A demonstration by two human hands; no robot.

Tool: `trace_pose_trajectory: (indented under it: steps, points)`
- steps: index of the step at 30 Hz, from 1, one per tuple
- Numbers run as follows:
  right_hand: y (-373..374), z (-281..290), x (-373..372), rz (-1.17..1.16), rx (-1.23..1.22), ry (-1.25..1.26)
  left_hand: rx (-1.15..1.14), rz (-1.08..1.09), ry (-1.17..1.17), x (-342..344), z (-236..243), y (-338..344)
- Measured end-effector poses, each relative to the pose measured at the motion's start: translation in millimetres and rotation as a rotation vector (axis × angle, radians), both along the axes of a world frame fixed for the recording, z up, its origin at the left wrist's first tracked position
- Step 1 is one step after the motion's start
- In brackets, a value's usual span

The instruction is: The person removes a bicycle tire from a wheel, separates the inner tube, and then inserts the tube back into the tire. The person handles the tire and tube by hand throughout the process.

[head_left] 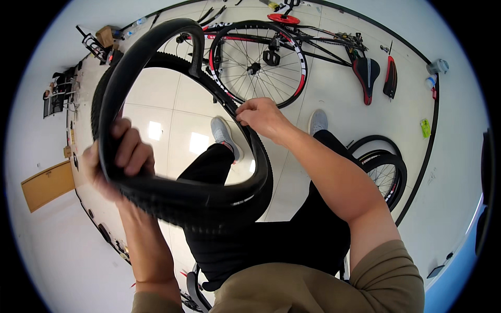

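A black knobby bicycle tyre [172,220] stands in front of me, above my lap. Together with it is a smooth black inner tube [136,57], whose upper part bulges free of the tyre in a raised loop. On the left side, my left hand [128,148] is closed, fingers wrapped round the tube from inside the ring. Across the ring, my right hand [263,119] pinches the tyre's right edge with bent fingers. Tube and tyre run close together there, and the fingertips partly hide what lies between them.
A spoked bicycle wheel [254,68] and bicycle frame lie on the floor ahead. To their right are a saddle [366,75] and a red-black mudguard [390,78]. Another wheel [386,177] lies by my right leg. A cardboard box [107,36] sits at the far left.
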State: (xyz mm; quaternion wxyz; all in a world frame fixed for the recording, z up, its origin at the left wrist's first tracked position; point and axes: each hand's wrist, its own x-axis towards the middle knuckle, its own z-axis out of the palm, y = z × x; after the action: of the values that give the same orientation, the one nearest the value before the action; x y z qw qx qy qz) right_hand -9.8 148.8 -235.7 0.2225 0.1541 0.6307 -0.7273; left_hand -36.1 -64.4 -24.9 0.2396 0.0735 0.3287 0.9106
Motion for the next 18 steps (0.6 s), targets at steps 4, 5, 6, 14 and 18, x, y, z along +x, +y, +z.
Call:
trace_pose_trajectory:
  steps: [4,5,6,14,18]
  points:
    - [-3,35,14,0.264,-0.443,-0.044,-0.081,0.092,-0.107,-27,-44,-7]
    - [1,44,17,0.348,-0.466,0.025,-0.091,0.117,-0.136,-34,-56,-8]
    - [4,53,22,0.375,-0.376,0.054,-0.100,0.140,-0.165,-40,-69,-9]
    - [-20,46,15,0.376,-0.104,0.397,-0.016,0.116,-0.314,-92,-132,-22]
    - [-26,55,8,0.394,-0.114,0.283,0.021,0.153,-0.468,-111,-147,-23]
